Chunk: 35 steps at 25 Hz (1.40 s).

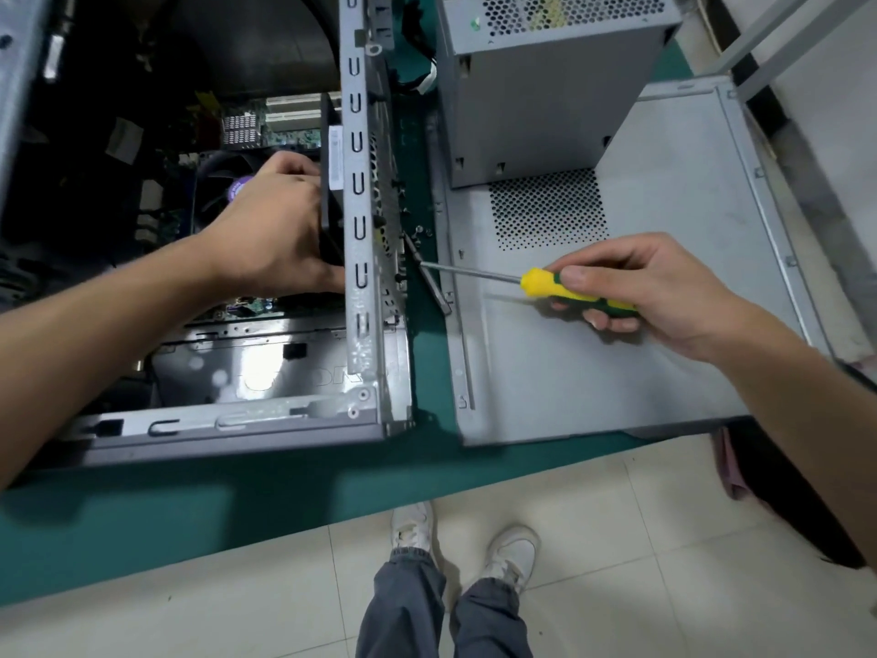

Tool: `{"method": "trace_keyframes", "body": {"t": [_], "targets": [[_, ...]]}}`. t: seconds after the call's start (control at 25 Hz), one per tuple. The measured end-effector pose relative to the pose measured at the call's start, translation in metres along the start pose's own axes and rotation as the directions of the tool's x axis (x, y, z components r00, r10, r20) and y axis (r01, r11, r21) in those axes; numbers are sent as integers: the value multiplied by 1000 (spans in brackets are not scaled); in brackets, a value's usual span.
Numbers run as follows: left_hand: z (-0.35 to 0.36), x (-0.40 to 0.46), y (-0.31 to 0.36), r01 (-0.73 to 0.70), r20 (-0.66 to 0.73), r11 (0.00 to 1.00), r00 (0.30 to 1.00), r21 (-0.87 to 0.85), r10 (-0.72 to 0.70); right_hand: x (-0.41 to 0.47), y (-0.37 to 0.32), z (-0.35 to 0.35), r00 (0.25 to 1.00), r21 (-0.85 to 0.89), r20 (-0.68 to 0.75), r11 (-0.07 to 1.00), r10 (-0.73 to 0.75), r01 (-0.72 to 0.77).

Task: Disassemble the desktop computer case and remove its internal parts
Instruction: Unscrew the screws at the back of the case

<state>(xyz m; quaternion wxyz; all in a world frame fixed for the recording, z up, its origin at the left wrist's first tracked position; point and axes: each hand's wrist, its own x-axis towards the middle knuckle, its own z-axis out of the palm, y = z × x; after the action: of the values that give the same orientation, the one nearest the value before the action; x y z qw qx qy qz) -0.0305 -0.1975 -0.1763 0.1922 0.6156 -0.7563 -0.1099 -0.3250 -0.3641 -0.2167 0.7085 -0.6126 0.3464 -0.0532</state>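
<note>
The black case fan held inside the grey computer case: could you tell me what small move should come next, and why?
Probably turn the yellow-and-green screwdriver in the right hand, since its tip meets the case's perforated rear wall opposite the black case fan, which the left hand steadies.
</note>
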Motion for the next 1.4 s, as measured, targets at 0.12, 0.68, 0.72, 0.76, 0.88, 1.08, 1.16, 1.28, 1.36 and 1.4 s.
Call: {"method": "trace_keyframes", "body": {"t": [0.12,0.68,0.72,0.76,0.88,1.08,1.16,1.28,1.36,1.4], "targets": [[1,0,-2,-1,11,997,1000,80,0,4,3,0,1000,-21,22,1000,22,-21],[-1,-2,-1,85,2,991,996,100,-86,4,7,-3,995,-41,47,996,83,-81],[0,-2,-2,77,2,991,997,112,-78,4,7,-3,996,-33,43,996,81,-80],[-1,-2,-3,76,4,989,997,125,-77,4,7,-3,996,-29,42,996,80,-79],[0,-1,-3,56,30,986,998,160,-62,5,7,-2,996,-40,53,996,77,-75],[0,0,-1,51,28,991,998,128,-55,6,7,-4,995,-40,53,996,86,-84],[0,1,-3,56,34,989,998,140,-61,7,8,-5,995,-36,50,996,86,-84],[0,1,-3,61,50,990,996,124,-67,8,8,-5,995,-27,52,996,88,-86],[0,0,0,61,43,990,997,126,-67,8,7,-5,996,-39,57,997,75,-73],[0,0,0,52,38,989,998,137,-58,8,8,-4,997,-51,55,997,62,-59]]}}
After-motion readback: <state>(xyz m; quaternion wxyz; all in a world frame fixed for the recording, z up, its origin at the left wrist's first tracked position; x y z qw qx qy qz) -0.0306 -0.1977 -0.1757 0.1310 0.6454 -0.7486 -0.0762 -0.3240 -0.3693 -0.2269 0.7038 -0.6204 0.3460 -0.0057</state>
